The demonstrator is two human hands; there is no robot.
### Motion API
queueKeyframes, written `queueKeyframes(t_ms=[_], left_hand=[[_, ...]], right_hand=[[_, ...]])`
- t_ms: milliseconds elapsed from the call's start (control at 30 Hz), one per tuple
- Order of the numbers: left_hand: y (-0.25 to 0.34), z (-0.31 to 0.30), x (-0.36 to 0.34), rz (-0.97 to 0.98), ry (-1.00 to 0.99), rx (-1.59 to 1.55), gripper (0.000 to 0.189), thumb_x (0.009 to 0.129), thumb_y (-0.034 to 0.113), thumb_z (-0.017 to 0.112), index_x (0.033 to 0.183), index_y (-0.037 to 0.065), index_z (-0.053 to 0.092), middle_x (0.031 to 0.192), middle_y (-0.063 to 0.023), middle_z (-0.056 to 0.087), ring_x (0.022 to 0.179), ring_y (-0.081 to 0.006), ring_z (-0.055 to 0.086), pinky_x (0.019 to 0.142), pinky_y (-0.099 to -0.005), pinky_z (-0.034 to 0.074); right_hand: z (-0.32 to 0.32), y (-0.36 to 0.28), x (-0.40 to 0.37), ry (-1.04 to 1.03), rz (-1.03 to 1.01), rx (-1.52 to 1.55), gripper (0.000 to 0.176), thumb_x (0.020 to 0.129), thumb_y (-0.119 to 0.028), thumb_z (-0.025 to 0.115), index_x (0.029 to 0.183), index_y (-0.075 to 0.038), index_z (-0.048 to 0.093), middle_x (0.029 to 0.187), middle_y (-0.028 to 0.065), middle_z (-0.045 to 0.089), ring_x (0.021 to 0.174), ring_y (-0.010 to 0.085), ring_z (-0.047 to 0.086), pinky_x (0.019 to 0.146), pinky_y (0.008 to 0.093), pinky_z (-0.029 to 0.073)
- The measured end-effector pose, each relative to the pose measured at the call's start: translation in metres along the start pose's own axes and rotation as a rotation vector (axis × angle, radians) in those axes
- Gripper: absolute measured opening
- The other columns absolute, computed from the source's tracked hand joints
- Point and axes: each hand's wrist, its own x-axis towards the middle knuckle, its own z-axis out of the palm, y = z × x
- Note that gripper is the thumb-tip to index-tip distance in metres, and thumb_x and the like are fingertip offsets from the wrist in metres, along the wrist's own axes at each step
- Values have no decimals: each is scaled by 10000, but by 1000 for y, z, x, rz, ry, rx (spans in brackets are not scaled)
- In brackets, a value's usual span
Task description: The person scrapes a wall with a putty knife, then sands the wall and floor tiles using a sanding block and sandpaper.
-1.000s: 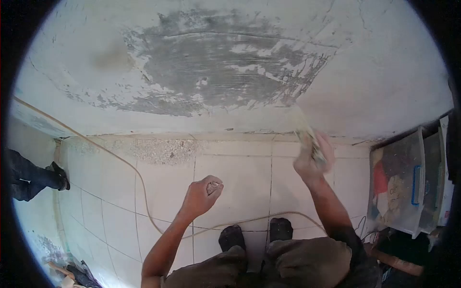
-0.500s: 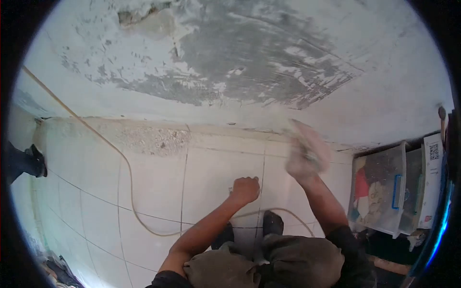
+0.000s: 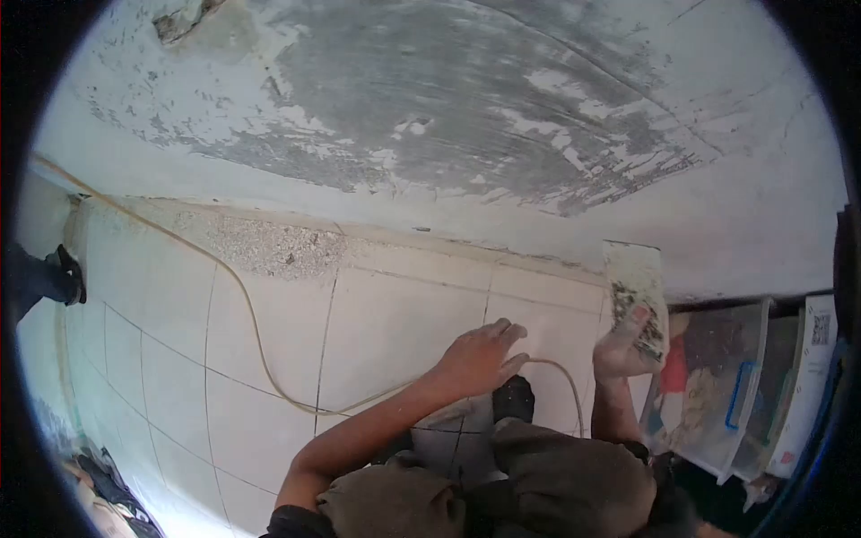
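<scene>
My right hand (image 3: 622, 351) grips a flat, pale rectangular piece (image 3: 635, 285) by its lower end, with the thumb across its face. Dark, speckled smears cover the lower part of that piece. It stands roughly upright, in front of the foot of the wall. Over the tiled floor, near my shoe, my left hand (image 3: 482, 359) holds nothing; its fingers point right and the thumb is apart from them. Ahead of me, the white wall (image 3: 717, 206) has a large grey patch (image 3: 404, 99) where the surface is worn away and scratched.
A beige hose or cable (image 3: 256, 332) curves across the floor tiles (image 3: 260, 359) and passes behind my left forearm. White crumbs (image 3: 287, 251) lie along the wall's foot. Clear plastic drawers (image 3: 717, 386) stand at right. Another person's foot (image 3: 67, 276) shows at far left.
My right hand has moved right with the flat piece, which was blurred before and now shows its smeared face. My left hand has gone from closed to open and shifted slightly right.
</scene>
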Motion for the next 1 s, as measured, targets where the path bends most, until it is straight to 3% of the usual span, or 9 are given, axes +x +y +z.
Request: queueKeyframes(t_ms=[133, 333, 433, 500, 600, 667, 767, 833, 1000], left_hand=[[-1, 11, -10, -57, 6, 51, 380, 876, 320, 525, 1128, 38, 494, 1053, -170, 530, 942, -361, 559, 795, -446, 460], [-35, 64, -81, -129, -178, 449, 423, 836, 328, 570, 1141, 45, 490, 1038, -167, 525, 882, -344, 574, 735, -442, 476], [-23, 90, -103, -198, -305, 451, 478, 815, 341, 589, 1172, 45, 471, 1077, -157, 511, 929, -330, 564, 701, -441, 487], [-20, 107, -110, -177, -220, 433, 479, 803, 324, 590, 1200, 88, 461, 1092, -143, 500, 969, -310, 549, 672, -438, 495], [-35, 129, -111, -34, -307, 657, 441, 823, 251, 544, 1217, 69, 463, 1149, -147, 488, 954, -287, 537, 663, -392, 498], [-41, 137, -108, -77, -207, 701, 418, 823, 229, 528, 1205, 70, 468, 1115, -145, 500, 940, -279, 533, 672, -394, 494], [-43, 125, -102, -187, -84, 733, 376, 829, 208, 513, 1178, 71, 478, 1056, -144, 524, 917, -274, 533, 693, -404, 481], [-45, 120, -103, -246, -85, 718, 357, 835, 209, 514, 1163, 71, 484, 1031, -144, 537, 908, -276, 536, 706, -412, 473], [-46, 97, -87, -194, -102, 465, 351, 819, 253, 551, 1101, 52, 497, 897, -145, 580, 883, -330, 566, 714, -442, 456]], right_hand=[[64, 11, 23, -373, -276, 16, 264, 808, -10, 595, 1063, 57, 576, 940, 173, 626, 808, 254, 634, 674, 295, 512], [35, 10, 1, -246, -96, 185, 387, 726, 87, 572, 1110, 45, 557, 1035, 200, 621, 878, 312, 632, 755, 309, 509], [64, 36, -5, -453, -130, -54, 391, 724, 106, 541, 1112, 60, 550, 1080, 213, 603, 938, 332, 619, 804, 331, 496], [125, 20, 2, -374, -257, 435, 377, 729, 111, 532, 1103, 69, 551, 1124, 216, 582, 979, 341, 603, 836, 342, 481], [116, -11, 2, -372, -334, 445, 385, 727, 111, 517, 1111, 79, 533, 1148, 216, 569, 981, 331, 600, 835, 362, 481], [61, 4, -18, -378, -10, 231, 377, 757, 95, 509, 1133, 87, 508, 1133, 227, 567, 978, 360, 595, 827, 393, 485], [48, 12, -20, -17, 289, 709, 354, 805, 54, 495, 1155, 97, 462, 1115, 240, 560, 993, 411, 572, 836, 434, 478], [62, 24, -8, -137, -403, -197, 336, 849, -21, 504, 1157, 93, 435, 1084, 254, 559, 1006, 440, 556, 851, 457, 467], [86, 3, 0, -247, -523, 389, 225, 861, -28, 486, 1048, 94, 512, 1128, 256, 492, 973, 409, 560, 844, 455, 480]])
